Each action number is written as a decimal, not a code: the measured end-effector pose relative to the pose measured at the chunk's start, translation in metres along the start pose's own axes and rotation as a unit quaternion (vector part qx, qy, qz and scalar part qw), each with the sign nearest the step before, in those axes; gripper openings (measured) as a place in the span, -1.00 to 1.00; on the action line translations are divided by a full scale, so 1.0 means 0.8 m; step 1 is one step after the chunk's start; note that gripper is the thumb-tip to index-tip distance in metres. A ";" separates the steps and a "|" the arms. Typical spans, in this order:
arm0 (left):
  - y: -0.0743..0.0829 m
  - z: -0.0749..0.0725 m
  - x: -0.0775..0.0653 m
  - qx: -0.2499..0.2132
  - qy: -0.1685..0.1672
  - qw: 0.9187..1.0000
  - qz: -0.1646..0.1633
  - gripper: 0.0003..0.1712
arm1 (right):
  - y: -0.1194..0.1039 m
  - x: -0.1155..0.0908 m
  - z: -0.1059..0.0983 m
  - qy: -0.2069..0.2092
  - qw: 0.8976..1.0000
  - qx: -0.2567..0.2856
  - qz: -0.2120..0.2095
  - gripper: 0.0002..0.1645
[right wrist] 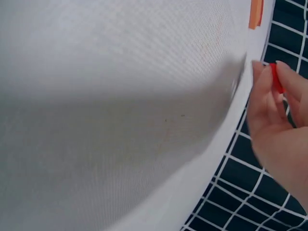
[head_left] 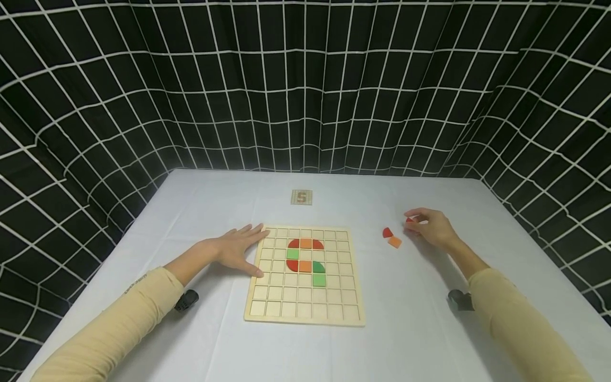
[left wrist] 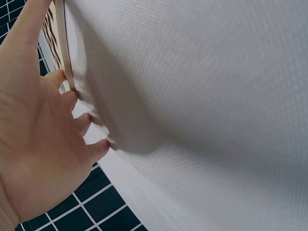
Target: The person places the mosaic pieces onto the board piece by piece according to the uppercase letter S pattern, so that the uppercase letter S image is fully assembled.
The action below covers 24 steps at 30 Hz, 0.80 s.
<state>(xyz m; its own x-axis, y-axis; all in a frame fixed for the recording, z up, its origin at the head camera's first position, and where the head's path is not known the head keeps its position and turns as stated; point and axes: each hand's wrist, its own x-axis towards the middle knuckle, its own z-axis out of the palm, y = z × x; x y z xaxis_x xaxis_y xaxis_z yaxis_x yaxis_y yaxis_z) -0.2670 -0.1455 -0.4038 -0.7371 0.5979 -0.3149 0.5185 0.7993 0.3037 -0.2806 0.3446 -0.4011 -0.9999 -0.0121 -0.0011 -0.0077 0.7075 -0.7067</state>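
Observation:
A square wooden grid board (head_left: 281,305) lies mid-table in the head view, with several red, orange and green tiles set in its cells. My left hand (head_left: 238,248) is spread at the board's left side, thumb and index finger touching its edge. To the right of the board, my right hand (head_left: 431,228) pinches a red tile (right wrist: 276,78) between thumb and fingers, just above the cloth. Left of that hand, a red quarter-round tile (head_left: 387,232) and an orange square tile (head_left: 394,242) lie loose, close together.
Behind the board lies a small pattern card (head_left: 302,197) bearing an S shape. A white cloth (head_left: 215,350) covers the table. Black curtains (head_left: 305,85) with a white grid stand around its back and sides. Dark devices (head_left: 187,300) hang under both wrists.

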 end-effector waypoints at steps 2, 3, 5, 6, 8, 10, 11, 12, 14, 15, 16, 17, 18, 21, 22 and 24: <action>0.000 0.000 0.000 0.000 0.000 1.000 0.000 0.29 | -0.004 -0.003 -0.002 -0.013 1.000 0.010 -0.017 -0.56; -0.001 -0.001 0.000 0.000 0.001 1.000 0.001 0.29 | -0.007 -0.005 -0.002 -0.022 0.999 0.015 -0.022 -0.55; -0.001 -0.001 -0.001 0.002 0.002 1.000 0.003 0.29 | -0.010 -0.009 -0.002 -0.041 0.999 0.020 -0.023 -0.52; -0.001 -0.001 -0.001 0.002 0.002 1.000 0.004 0.29 | -0.012 -0.011 -0.002 -0.048 0.998 0.020 -0.023 -0.51; -0.002 -0.001 -0.001 0.003 0.003 1.000 0.006 0.29 | -0.016 -0.015 0.000 -0.063 0.997 0.030 -0.022 -0.47; -0.002 0.000 -0.001 0.003 0.003 1.000 0.007 0.29 | -0.019 -0.018 0.003 -0.080 0.995 0.053 -0.022 -0.46; -0.002 0.000 -0.001 0.004 0.002 1.000 0.007 0.29 | -0.020 -0.020 0.005 -0.087 0.994 0.063 -0.021 -0.45; -0.002 0.000 -0.001 0.003 0.002 1.000 0.007 0.29 | -0.021 -0.021 0.007 -0.096 0.993 0.072 -0.019 -0.45; -0.002 0.000 -0.001 0.003 0.002 1.000 0.007 0.29 | -0.024 -0.022 0.012 -0.113 0.989 0.093 -0.010 -0.46; -0.002 0.000 -0.001 0.002 0.001 1.000 0.007 0.29 | -0.025 -0.023 0.015 -0.121 0.988 0.099 -0.006 -0.46; -0.002 0.000 -0.001 0.002 0.001 1.000 0.006 0.29 | -0.027 -0.024 0.017 -0.126 0.987 0.101 -0.001 -0.47; -0.002 0.000 -0.001 0.002 0.001 1.000 0.005 0.29 | -0.029 -0.025 0.020 -0.131 0.986 0.101 0.002 -0.47; -0.002 0.000 -0.001 0.002 0.001 1.000 0.005 0.29 | -0.031 -0.026 0.023 -0.137 0.985 0.103 0.005 -0.47; -0.002 0.000 0.000 0.003 0.003 1.000 0.003 0.29 | -0.038 -0.030 0.033 -0.150 0.983 0.105 0.001 -0.48; -0.002 0.000 0.000 0.003 0.003 1.000 0.003 0.29 | -0.040 -0.032 0.036 -0.156 0.983 0.101 -0.006 -0.49; -0.003 0.000 0.000 0.003 0.003 1.000 0.002 0.30 | -0.043 -0.035 0.042 -0.165 0.981 0.100 -0.016 -0.50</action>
<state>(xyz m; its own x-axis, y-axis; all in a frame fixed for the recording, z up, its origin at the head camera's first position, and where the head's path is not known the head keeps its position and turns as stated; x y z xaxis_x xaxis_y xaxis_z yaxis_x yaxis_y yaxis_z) -0.2681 -0.1470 -0.4045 -0.7379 0.6008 -0.3075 0.5241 0.7972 0.2997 -0.2522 0.2967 -0.4006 -0.9418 -0.2833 -0.1812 -0.0051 0.5508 -0.8346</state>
